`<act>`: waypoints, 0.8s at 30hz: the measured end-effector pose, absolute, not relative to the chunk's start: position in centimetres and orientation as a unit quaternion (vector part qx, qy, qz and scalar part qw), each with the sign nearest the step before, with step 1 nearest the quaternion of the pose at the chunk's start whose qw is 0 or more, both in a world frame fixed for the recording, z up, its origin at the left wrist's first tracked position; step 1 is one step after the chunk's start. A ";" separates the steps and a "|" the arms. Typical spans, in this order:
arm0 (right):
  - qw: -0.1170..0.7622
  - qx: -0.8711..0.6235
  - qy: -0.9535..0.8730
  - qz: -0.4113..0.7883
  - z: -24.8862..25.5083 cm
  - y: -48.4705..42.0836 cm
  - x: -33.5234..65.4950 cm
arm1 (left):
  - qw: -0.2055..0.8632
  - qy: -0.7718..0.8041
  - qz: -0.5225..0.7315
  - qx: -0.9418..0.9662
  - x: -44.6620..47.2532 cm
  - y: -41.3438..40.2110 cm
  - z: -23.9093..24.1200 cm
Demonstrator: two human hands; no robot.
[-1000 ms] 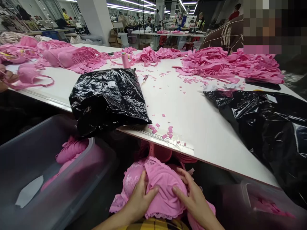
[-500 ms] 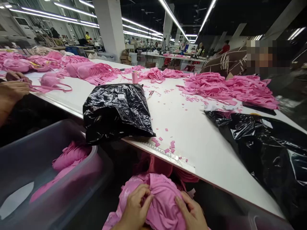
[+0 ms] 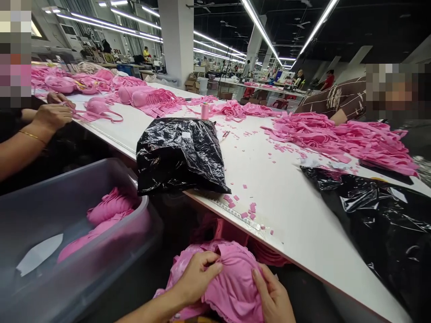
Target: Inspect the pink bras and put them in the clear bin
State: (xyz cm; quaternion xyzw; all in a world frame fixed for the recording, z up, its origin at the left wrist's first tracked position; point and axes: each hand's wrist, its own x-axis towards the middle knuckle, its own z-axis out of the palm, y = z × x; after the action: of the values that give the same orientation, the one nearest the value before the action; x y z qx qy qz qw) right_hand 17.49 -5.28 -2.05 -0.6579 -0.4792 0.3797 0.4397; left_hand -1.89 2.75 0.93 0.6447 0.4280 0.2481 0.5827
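Observation:
A pink bra (image 3: pixel 234 276) with gathered, padded cups and a lacy edge lies across my lap, just below the table edge. My left hand (image 3: pixel 200 276) pinches its upper edge near the middle, thumb against forefinger. On the other side my right hand (image 3: pixel 273 291) grips the cup's outer edge between thumb and fingers. More pink pieces (image 3: pixel 232 229) show in the shade under the table, partly hidden by the bra.
A white table (image 3: pixel 286 211) bears a black plastic bag (image 3: pixel 183 154), a thread spool (image 3: pixel 204 111), fabric scraps and pink heaps (image 3: pixel 340 134). Another black bag (image 3: pixel 380 220) hangs over the right side. A grey tub (image 3: pixel 111 255) stands left; a co-worker's hands (image 3: pixel 59 114) hold pink straps.
The view has swung left, so the table and bags sit farther right in the picture. Both hands keep their grip, and the cup looks more spread out between them.

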 end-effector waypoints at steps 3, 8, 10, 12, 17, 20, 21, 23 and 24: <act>0.415 -0.662 -0.519 0.347 -1.3 -4.8 17.3 | 0.565 0.415 0.246 0.669 -1.8 3.7 1.6; 0.331 -0.666 -0.607 0.280 -2.5 -4.5 18.0 | 0.626 0.489 0.259 0.550 -0.6 5.1 1.7; 0.300 -0.655 -0.648 0.247 -3.9 -4.3 18.8 | 0.667 0.521 0.254 0.468 -0.2 5.3 1.3; 0.288 -0.639 -0.687 0.192 -5.1 -4.2 19.4 | 0.676 0.532 0.259 0.440 0.0 5.2 0.9; 0.358 -0.576 -0.735 -0.023 -4.1 -3.7 18.4 | 0.660 0.509 0.287 0.472 -0.3 4.5 0.8; 0.380 -0.482 -0.789 0.026 -2.1 -2.8 16.5 | 0.666 0.482 0.276 0.498 -0.4 4.3 1.1; 0.378 -0.448 -0.807 0.062 -1.5 -2.4 15.9 | 0.669 0.477 0.273 0.501 -0.5 4.3 1.2; 0.365 -0.425 -0.819 0.118 -0.9 -1.9 14.9 | 0.669 0.480 0.273 0.497 -0.7 4.2 0.9; 0.357 -0.444 -0.811 0.134 -0.6 -1.8 14.5 | 0.669 0.485 0.274 0.493 -0.9 4.2 0.7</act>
State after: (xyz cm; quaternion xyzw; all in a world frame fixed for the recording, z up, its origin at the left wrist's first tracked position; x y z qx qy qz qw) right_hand 14.53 -1.76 -0.65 -0.4438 -0.8112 0.1340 0.3565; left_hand -0.94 4.16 0.71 0.4929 0.4849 0.2738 0.6685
